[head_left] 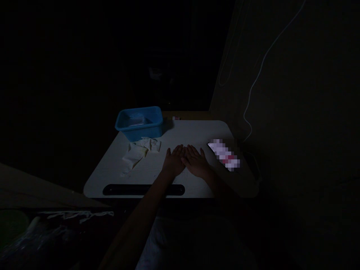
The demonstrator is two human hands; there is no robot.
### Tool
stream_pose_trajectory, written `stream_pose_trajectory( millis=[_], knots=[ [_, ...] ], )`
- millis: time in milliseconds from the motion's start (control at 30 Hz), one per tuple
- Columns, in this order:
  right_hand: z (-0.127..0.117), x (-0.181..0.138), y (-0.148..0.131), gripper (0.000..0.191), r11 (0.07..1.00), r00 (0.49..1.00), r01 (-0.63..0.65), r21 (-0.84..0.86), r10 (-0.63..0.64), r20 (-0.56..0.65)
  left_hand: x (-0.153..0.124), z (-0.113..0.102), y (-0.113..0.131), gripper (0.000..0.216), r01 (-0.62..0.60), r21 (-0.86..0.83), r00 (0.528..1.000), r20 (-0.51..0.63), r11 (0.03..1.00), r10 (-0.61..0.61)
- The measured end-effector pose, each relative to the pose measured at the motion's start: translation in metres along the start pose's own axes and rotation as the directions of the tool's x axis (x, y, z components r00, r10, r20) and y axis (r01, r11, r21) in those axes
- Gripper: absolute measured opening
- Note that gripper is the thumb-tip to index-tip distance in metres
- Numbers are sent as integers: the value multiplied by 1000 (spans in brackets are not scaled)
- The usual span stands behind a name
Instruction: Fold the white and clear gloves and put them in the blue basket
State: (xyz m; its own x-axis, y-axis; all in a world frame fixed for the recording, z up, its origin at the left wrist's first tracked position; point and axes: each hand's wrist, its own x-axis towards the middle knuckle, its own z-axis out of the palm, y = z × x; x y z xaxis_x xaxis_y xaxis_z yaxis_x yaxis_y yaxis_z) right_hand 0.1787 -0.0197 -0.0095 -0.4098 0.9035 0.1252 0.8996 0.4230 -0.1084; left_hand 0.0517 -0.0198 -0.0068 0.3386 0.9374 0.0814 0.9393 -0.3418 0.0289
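In the dim head view, my left hand (174, 162) and my right hand (196, 162) are side by side over the middle of a white table (191, 131). Both are open, fingers stretched out and pointing away from me. Their inner edges meet, and a digit of the right hand overlaps the left one. Neither hand holds anything. It is too dark to tell whether they press on the tabletop. To the right of my right hand lies a phone (223, 153) with a lit, blurred-out screen. Crumpled white tissue (136, 153) lies left of my left hand.
A blue plastic basin (143, 131) stands at the table's back left corner, something pale inside it. A small object (176, 118) sits behind the back edge. A dark slot (126, 189) runs along the front. A white cable (257, 77) hangs on the right.
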Motion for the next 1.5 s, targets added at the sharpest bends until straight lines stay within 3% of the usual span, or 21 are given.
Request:
stream_pose_trajectory(
  millis=[867, 1167, 1233, 1400, 1500],
  knots=[
    [0, 0, -2, 61, 1000, 999, -21, -1, 21, -25, 0, 1, 1, 55, 59, 11, 998, -27, 998, -59],
    [2, 2, -2, 65, 982, 979, -183, 40, 185, -83, -1, -1, 4, 54, 66, -12, 997, -49, 998, -67],
    [0, 1, -2, 63, 989, 987, -141, 54, 145, -75, -2, 0, 3, 54, 60, -12, 997, -50, 998, -61],
    [-5, -2, -3, 56, 992, 995, 101, 72, -99, -26, -1, 2, 2, 55, 47, 2, 999, -19, 999, -47],
    [-5, -2, -5, 56, 991, 994, 107, 76, -107, -6, -1, 1, 2, 55, 51, 6, 999, 0, 999, -51]
  ],
)
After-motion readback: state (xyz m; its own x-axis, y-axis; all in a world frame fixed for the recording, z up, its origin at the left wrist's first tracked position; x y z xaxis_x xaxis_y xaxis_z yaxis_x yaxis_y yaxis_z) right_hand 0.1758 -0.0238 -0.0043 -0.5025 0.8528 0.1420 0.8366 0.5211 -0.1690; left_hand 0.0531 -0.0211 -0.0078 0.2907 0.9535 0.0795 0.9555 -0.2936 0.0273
